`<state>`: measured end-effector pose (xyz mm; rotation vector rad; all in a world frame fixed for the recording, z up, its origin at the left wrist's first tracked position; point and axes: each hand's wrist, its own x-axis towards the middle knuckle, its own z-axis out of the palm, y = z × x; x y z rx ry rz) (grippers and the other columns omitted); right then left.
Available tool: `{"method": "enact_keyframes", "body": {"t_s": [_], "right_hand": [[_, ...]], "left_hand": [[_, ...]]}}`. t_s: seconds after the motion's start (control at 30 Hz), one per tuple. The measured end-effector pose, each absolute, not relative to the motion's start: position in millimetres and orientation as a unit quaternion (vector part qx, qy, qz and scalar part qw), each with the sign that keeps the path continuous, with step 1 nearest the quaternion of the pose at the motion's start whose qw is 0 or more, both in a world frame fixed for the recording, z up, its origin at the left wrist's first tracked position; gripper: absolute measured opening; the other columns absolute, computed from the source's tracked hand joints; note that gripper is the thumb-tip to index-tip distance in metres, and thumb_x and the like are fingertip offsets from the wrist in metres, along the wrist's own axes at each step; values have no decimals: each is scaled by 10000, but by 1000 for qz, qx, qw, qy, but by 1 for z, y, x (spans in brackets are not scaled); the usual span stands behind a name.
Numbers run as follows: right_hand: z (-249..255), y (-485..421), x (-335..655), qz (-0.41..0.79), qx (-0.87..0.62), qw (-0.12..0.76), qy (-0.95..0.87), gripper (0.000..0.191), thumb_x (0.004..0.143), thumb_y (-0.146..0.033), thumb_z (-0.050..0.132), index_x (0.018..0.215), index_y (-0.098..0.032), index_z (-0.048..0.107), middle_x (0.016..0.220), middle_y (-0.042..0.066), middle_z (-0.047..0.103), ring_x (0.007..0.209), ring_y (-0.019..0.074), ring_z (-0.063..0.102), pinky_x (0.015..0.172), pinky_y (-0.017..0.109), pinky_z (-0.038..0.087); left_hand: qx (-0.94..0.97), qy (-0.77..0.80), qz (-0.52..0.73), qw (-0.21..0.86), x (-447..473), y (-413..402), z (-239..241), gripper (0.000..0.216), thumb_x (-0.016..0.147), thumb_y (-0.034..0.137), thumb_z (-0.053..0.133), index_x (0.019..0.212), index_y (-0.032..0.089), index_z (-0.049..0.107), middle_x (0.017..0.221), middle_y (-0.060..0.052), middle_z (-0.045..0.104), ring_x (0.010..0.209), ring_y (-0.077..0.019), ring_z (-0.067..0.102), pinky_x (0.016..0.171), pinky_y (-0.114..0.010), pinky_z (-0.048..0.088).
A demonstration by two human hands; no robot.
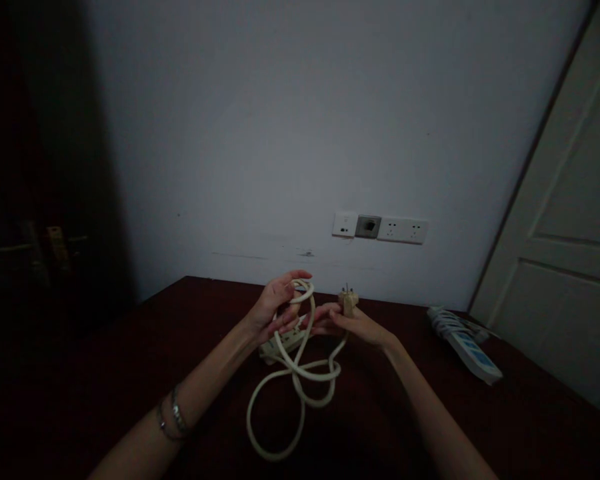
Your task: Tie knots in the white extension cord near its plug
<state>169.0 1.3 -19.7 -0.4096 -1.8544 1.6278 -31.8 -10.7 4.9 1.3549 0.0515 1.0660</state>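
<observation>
A loop of white power cord (300, 369) is gripped in my left hand (279, 303), its fingers curled round it. More loops of the cord hang down below both hands. My right hand (353, 325) holds the yellowed plug (349, 301) at the cord's end, with the metal pins pointing up. Behind my left hand, a white power strip (285, 343) lies on the table, partly hidden by fingers and cord.
On the right of the dark red table (200, 313) lies a second power strip (473, 353) with blue panels and a wrapped cord. Wall sockets (403, 230) sit above the table's back edge. A pale door (570, 233) stands at right; a door handle (57, 247) shows at left.
</observation>
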Motion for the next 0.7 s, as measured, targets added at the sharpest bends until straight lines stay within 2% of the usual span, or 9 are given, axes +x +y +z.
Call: {"method": "enact_keyframes", "body": {"t_s": [0.1,0.2,0.33,0.5,0.7], "right_hand": [[-24,0,163,682,-121,297,-657,381,787,-424,608,1038,-142,555,1017,125,636,907,209,636,877,411,448],[-25,-2,157,708,-89,283,-641,396,771,-390,640,1060,-138,542,1021,130,635,951,216,622,906,414,428],[-30,-1,149,715,-94,285,-631,391,783,-408,621,1035,-118,549,942,123,648,898,206,636,906,424,423],[-30,4,154,673,-165,318,-648,329,765,-439,626,819,-119,570,762,55,620,763,161,629,789,344,477],[-9,7,184,538,-269,359,-714,351,766,-488,595,740,-141,547,640,-18,528,579,102,558,590,245,454]], "left_hand": [[601,44,479,638,-35,-5,0,363,784,300,615,1111,188,503,470,96,490,214,10,222,257,-101,281],[601,56,479,637,-36,-2,-3,378,758,256,637,1106,185,505,480,92,501,219,11,238,256,-100,264],[615,74,460,636,-33,-6,-3,445,720,273,674,1114,168,496,481,91,506,220,15,243,250,-101,230],[632,146,430,627,-30,-13,5,521,727,274,672,1182,175,436,486,108,475,243,21,222,269,-106,214],[674,269,439,530,-24,-10,3,497,736,363,660,1153,176,467,608,74,502,297,10,302,289,-129,232]]}}
